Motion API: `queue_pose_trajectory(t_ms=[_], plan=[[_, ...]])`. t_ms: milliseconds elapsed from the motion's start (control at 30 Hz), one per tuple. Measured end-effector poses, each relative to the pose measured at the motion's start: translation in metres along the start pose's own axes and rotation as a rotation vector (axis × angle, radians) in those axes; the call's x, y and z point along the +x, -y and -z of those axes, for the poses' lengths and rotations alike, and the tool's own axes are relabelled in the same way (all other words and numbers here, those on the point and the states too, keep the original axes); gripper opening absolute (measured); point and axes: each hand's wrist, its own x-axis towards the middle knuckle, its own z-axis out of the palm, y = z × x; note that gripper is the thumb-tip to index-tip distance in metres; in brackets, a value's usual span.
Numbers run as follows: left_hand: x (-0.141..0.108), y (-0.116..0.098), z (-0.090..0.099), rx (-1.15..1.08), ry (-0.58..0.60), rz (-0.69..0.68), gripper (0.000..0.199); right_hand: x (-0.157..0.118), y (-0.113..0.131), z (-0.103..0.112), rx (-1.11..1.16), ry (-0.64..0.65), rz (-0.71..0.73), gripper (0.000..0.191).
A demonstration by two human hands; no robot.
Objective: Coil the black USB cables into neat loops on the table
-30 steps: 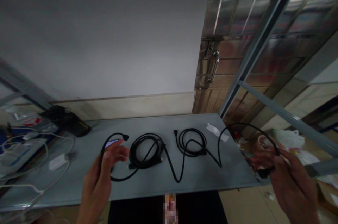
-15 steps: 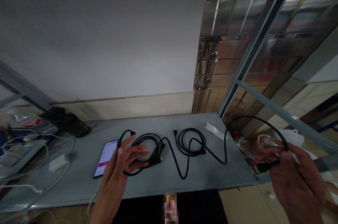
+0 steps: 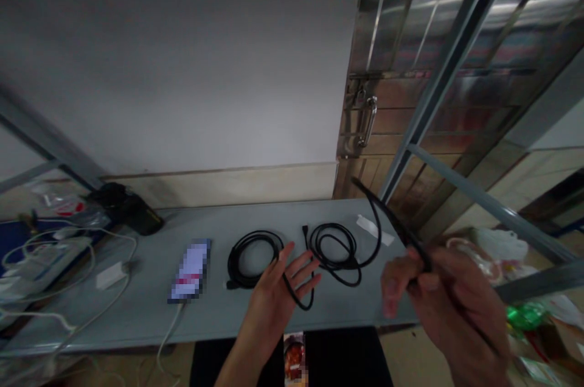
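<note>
My right hand (image 3: 449, 299) is closed around a black cable (image 3: 396, 216), which rises from the fist and is blurred at its upper end. My left hand (image 3: 283, 283) is open, palm up and fingers spread, in front of two coils. A stretch of black cable loops by its fingers; whether it rests on them I cannot tell. Behind it to the left lies a round coil of black cable (image 3: 233, 262) with its plug at the lower left. To the right lies a second black coil (image 3: 335, 226), a small connector (image 3: 305, 230) standing out on its left.
Left on the grey table (image 3: 201, 329) lie a phone (image 3: 190, 271) on a white cord, a white adapter (image 3: 111, 276) and a black bottle (image 3: 132, 210). A white paper strip (image 3: 375, 230) is at the back right. Metal posts (image 3: 438, 83) frame the table; a wall stands behind.
My left hand has moved right, away from the phone to in front of the coils. My right hand has come left with the cable, whose middle no longer stretches in waves across the table.
</note>
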Motion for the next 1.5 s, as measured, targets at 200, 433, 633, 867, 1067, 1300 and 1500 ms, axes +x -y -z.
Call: queue_pose_trajectory(t_ms=[200,433,633,867,1067,1300,1500], plan=[[0.007,0.011,-0.001,-0.068,0.109,0.070,0.029,-0.016,-0.003,0.005,-0.059,0.230,-0.074,0.031],[0.003,0.005,-0.012,-0.126,0.082,0.119,0.024,-0.029,-0.020,0.023,-0.451,0.359,-0.113,0.036],[-0.007,0.002,-0.030,-0.160,0.077,0.156,0.027,-0.036,-0.040,0.018,-0.589,0.472,-0.200,0.031],[-0.014,0.003,-0.042,-0.226,0.027,0.019,0.021,-0.057,-0.089,0.017,-0.708,0.305,-0.098,0.023],[-0.010,0.007,-0.030,-0.344,-0.087,-0.099,0.028,-0.103,-0.128,-0.021,-0.387,-0.145,-0.333,0.061],[-0.019,0.024,-0.006,-0.268,-0.017,0.049,0.046,-0.102,-0.118,-0.066,0.123,-0.256,-0.635,0.063],[-0.024,0.022,0.027,0.108,-0.092,0.000,0.057,-0.067,-0.118,-0.074,0.084,-0.179,-0.705,0.061]])
